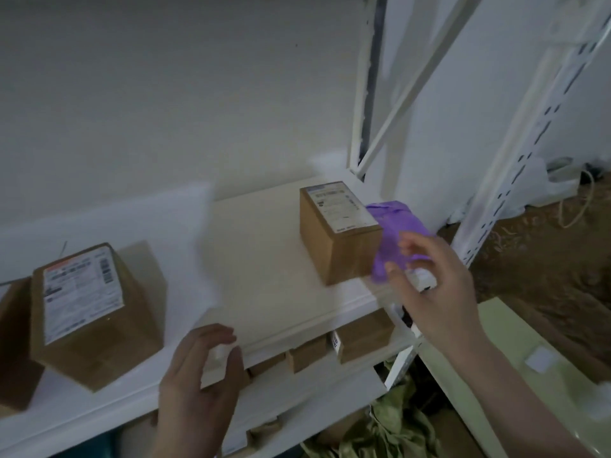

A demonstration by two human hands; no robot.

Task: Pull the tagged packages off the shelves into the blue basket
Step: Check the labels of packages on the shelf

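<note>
On the white shelf (264, 246), a brown carton (340, 233) with a printed label on its top is standing near the right end, and a purple soft package (393, 236) is lying just beside it on its right, touching its side. The right hand (436, 289) is reaching in at that purple package with its fingers loosely spread and curved; whether they are already touching the wrapping cannot be told through the blur. The left hand (198, 378) is hovering at the shelf's front lip, fingers relaxed and slightly bent, gripping nothing. A larger labelled carton (96, 312) is sitting well apart at the left end, with another brown box (13, 342) cut off by the frame edge beside it. More small cartons (330, 345) are lining the tier below, and crumpled green material (393, 421) is lying under that. A white slotted upright (515, 153) and diagonal brace are framing the rack on the right, close to the reaching arm. A pale wall (165, 94) is backing the shelf, and bare brown ground (545, 259) is showing beyond the post. The blue basket is out of view.
</note>
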